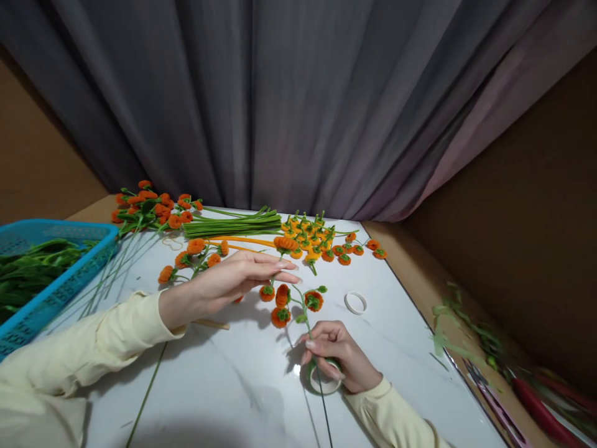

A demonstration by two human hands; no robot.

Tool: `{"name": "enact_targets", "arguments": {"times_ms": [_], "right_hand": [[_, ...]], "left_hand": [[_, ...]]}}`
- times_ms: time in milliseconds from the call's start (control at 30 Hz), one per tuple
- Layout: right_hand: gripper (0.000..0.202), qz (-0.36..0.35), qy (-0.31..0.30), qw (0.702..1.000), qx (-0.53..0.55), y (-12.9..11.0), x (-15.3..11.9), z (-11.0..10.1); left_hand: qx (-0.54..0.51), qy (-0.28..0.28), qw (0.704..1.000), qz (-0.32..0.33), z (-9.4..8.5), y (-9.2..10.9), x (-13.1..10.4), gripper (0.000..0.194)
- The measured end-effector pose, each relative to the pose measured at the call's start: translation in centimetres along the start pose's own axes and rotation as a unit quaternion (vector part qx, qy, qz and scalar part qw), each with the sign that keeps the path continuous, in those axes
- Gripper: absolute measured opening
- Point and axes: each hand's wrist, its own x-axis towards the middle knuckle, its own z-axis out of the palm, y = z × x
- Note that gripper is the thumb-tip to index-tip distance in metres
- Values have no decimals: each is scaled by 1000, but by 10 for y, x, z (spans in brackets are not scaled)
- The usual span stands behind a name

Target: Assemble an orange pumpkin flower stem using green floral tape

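My right hand (333, 351) pinches the green stem of a flower spray (298, 302) with several orange pompom blooms and small green buds. A roll of green tape (325, 384) hangs at the fingers of that hand, beside the lower stem. My left hand (233, 277) reaches over from the left with fingers stretched out above the spray. One orange bloom (285, 244) stands just beyond its fingertips, its stem passing behind or between the fingers. Whether the fingers touch that stem is hard to tell.
A blue basket (100, 256) of green leaves stands at left. Orange flowers (161, 208), green stems (233, 225) and yellow flowers (310, 236) lie along the back. A white ring (356, 303) sits right of the spray. Scissors (494, 401) and red-handled pliers (545, 414) lie at right.
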Motion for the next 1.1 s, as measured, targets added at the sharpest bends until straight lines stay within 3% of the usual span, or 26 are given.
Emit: {"name": "enact_targets", "arguments": {"times_ms": [100,467,833,1100], "right_hand": [[15,1,-2,1000,6,0,0,1],[17,2,1,1000,-5,2,0,-2],[19,4,1,1000,-4,2,0,-2],[18,5,-2,1000,-7,1,0,-1]], "left_hand": [[-4,-19,999,-28,3,0,-2,25],[-33,-25,999,-20,10,-1,-5,23],[-76,14,996,-38,13,-1,-6,25],[-5,52,998,37,17,-7,-4,40]]}}
